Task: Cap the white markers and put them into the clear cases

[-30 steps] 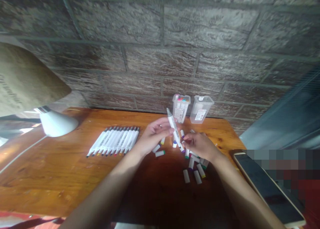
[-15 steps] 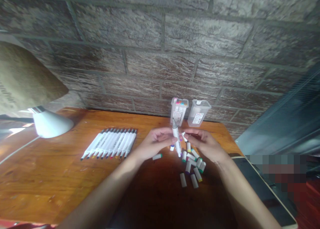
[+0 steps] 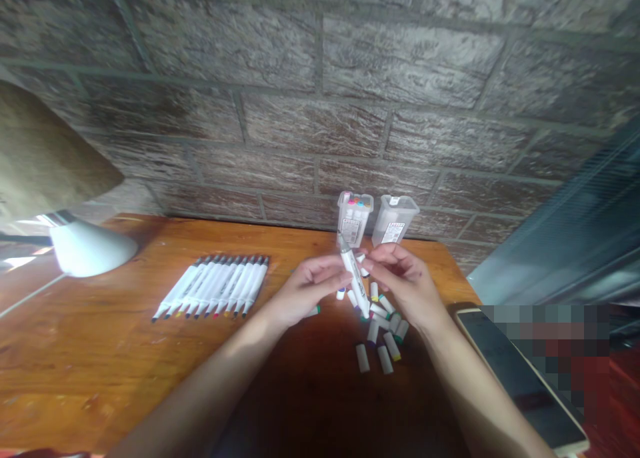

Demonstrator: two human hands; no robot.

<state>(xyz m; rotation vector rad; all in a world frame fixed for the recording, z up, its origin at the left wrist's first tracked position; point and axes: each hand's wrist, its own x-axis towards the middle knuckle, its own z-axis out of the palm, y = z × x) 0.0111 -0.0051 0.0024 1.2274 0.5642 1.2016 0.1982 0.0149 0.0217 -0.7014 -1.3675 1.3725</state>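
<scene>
My left hand (image 3: 317, 285) is closed on a white marker (image 3: 355, 277), held tilted with its grey end up and away from me. Close beside it, my right hand (image 3: 404, 281) pinches a small white marker cap (image 3: 363, 265) between thumb and fingers. Below both hands lies a loose group of white caps (image 3: 393, 346) with green, yellow and purple ends. One green-ended cap (image 3: 314, 311) is partly hidden by my left hand. To the left, several white markers (image 3: 213, 286) lie side by side in a slanted row, dark tips at both ends of many.
Two clear plastic cases stand at the back by the brick wall: one case (image 3: 354, 219) holds coloured-end markers, the other case (image 3: 395, 221) stands right of it. A lamp (image 3: 93, 248) is at the left. A tablet-like device (image 3: 520, 378) lies at the right edge.
The marker in my left hand is tilted more, its lower end further right. The cap in my right hand has turned and sits closer to the marker. The whole view has shifted slightly.
</scene>
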